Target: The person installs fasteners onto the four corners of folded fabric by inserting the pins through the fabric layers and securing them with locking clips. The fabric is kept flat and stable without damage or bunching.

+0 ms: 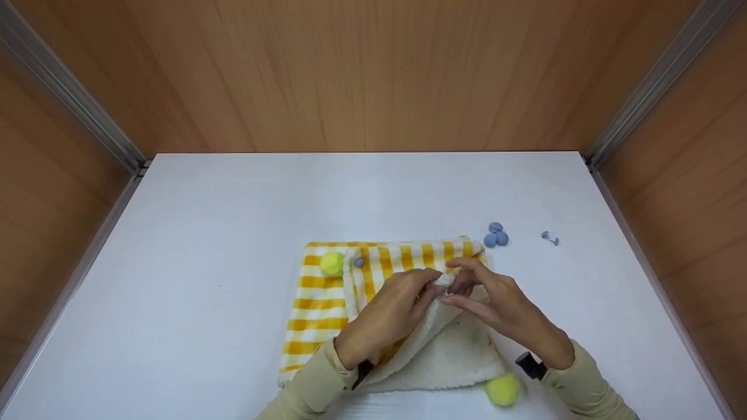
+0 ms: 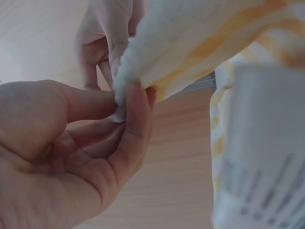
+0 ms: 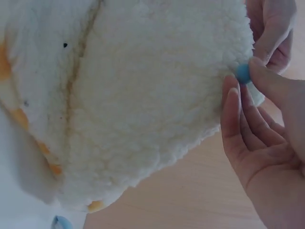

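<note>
A blanket (image 1: 321,303), yellow and white checked on one face and cream fleece on the other, lies with its right part folded over. My left hand (image 1: 391,306) pinches its raised edge between thumb and fingers, fleece edging (image 2: 126,71) showing at the fingertips in the left wrist view. Across from it, my right hand (image 1: 502,300) pinches a small round blue button-like piece (image 3: 243,74) against the fleece edge in the right wrist view. Another blue button-like piece (image 1: 359,262) sits on the blanket's folded corner, upper left. Fingers and cloth hide whatever is behind the pinched edge.
Several blue button-like pieces lie to the right: a cluster of round ones (image 1: 496,235) and a short pin with blue ends (image 1: 550,238). One yellow pompom (image 1: 331,264) is on the blanket; another (image 1: 502,389) is by its lower right corner. Wooden panels (image 1: 373,76) enclose the white table (image 1: 175,262).
</note>
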